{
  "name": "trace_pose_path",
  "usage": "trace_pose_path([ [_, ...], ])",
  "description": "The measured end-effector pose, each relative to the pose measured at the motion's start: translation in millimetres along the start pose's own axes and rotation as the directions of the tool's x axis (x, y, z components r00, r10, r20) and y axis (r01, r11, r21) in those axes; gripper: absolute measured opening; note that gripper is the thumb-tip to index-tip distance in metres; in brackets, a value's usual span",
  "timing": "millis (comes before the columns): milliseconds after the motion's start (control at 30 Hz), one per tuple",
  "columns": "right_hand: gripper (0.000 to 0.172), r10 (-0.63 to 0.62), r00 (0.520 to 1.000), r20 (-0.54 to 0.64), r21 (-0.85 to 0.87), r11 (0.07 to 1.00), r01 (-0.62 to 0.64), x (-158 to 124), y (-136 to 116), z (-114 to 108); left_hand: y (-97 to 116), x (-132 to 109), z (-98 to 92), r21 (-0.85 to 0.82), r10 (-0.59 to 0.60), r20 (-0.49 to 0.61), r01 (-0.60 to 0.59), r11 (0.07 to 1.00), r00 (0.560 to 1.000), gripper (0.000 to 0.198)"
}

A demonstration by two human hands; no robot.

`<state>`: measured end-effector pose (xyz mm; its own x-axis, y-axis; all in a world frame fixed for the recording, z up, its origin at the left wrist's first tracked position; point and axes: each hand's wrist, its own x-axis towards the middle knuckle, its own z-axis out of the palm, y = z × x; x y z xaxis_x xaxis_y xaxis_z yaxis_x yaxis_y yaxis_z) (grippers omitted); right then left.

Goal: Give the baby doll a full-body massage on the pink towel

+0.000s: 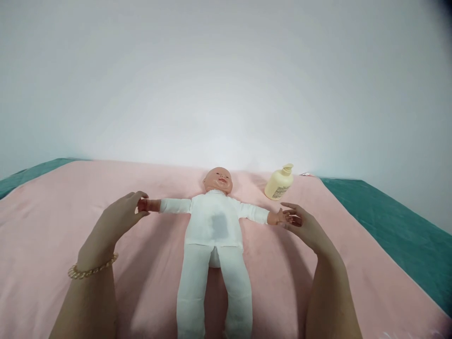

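Note:
A baby doll (pixel 213 219) lies on its back with its arms stretched out sideways and its head away from me. White cloth covers its body, arms and legs, and a grey patch shows on the chest. My left hand (pixel 122 214), with a beaded bracelet at the wrist, pinches the doll's hand on the left between thumb and fingers. At the other side, my right hand (pixel 305 228) has its thumb and fingers around the doll's other hand, its index finger held out straighter. The doll's feet are out of frame.
A pale yellow pump bottle (pixel 278 183) stands beyond my right hand, to the right of the doll's head. Under everything lies a pink blanket (pixel 151 273), with green cloth (pixel 391 221) showing at both sides. A plain pale wall (pixel 219 80) rises behind.

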<state>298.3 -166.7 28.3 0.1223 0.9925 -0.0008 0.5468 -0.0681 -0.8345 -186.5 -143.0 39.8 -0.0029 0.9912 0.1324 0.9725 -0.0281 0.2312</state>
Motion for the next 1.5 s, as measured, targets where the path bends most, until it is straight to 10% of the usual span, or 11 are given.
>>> trace_pose_path([
  [200,0.051,-0.331,0.899,-0.286,0.304,0.859,0.413,2,-18,40,33,-10,-10.8,-0.359,-0.021,-0.307,-0.095,0.929,0.952,0.032],
  [433,0.031,-0.646,0.762,-0.047,0.307,0.716,0.627,-10,-40,97,101,-15,34.1,-0.484,0.324,-0.426,-0.515,0.708,0.845,0.032],
  [600,0.033,-0.774,0.630,0.059,0.255,0.622,0.740,-12,-41,112,121,-13,57.6,-0.372,0.718,-0.302,-0.771,0.517,0.627,0.025],
  [800,0.030,-0.815,0.569,0.107,0.124,0.579,0.806,-12,-36,117,110,-17,48.9,-0.444,0.756,-0.107,-0.712,0.545,0.646,0.065],
  [1033,0.032,-0.840,0.527,0.130,0.085,0.539,0.838,-12,-35,123,112,-18,60.2,-0.340,0.801,-0.153,-0.791,0.508,0.580,0.078],
  [1233,0.035,-0.855,0.510,0.091,0.091,0.517,0.851,-12,-35,122,114,-16,61.6,-0.406,0.778,-0.123,-0.747,0.527,0.616,0.073],
  [1500,0.037,-0.673,0.715,-0.187,0.023,0.725,0.689,3,-18,59,94,-11,37.7,-0.793,0.375,-0.164,-0.348,0.500,0.912,0.049],
])
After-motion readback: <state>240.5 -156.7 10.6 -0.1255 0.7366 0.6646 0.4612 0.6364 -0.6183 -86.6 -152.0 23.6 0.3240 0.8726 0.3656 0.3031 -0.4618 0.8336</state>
